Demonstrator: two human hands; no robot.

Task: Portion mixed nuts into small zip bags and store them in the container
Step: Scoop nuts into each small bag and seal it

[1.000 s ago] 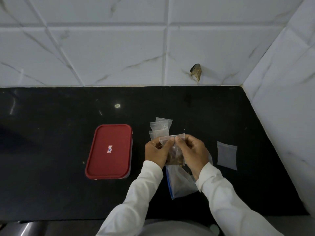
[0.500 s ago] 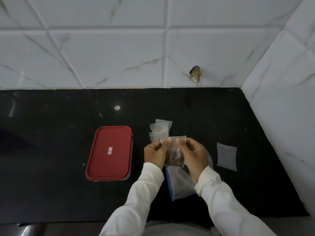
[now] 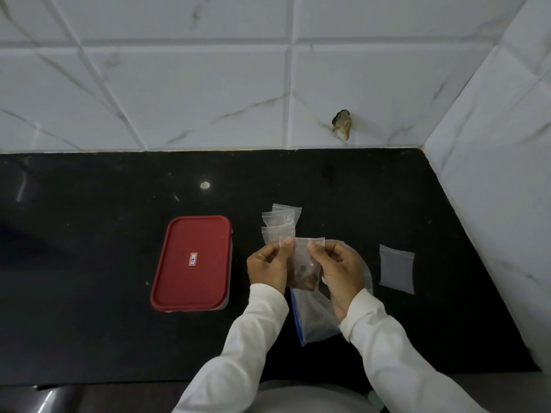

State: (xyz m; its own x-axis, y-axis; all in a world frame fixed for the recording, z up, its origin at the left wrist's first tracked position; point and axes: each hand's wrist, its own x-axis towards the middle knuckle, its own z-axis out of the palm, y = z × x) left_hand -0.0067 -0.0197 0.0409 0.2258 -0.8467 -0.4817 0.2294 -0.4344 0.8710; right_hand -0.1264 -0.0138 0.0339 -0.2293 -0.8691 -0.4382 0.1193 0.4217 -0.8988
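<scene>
A small clear zip bag (image 3: 303, 263) with brown nuts in its lower half hangs between both hands above the black counter. My left hand (image 3: 268, 267) pinches its top left corner and my right hand (image 3: 340, 271) pinches the top right part of the seal. A larger clear bag (image 3: 313, 317) with a blue zip edge lies on the counter under my hands. Several empty small zip bags (image 3: 280, 223) lie stacked just behind them. The container (image 3: 192, 263) with a red lid sits shut to the left.
One more small empty zip bag (image 3: 396, 269) lies flat to the right. The black counter (image 3: 89, 293) ends at white marble-tiled walls behind and on the right. A small chipped hole (image 3: 342, 124) shows in the back wall.
My thumbs have moved apart along the top of the small nut bag, from the middle toward its corners. The bag stays in the same place above the large bag.
</scene>
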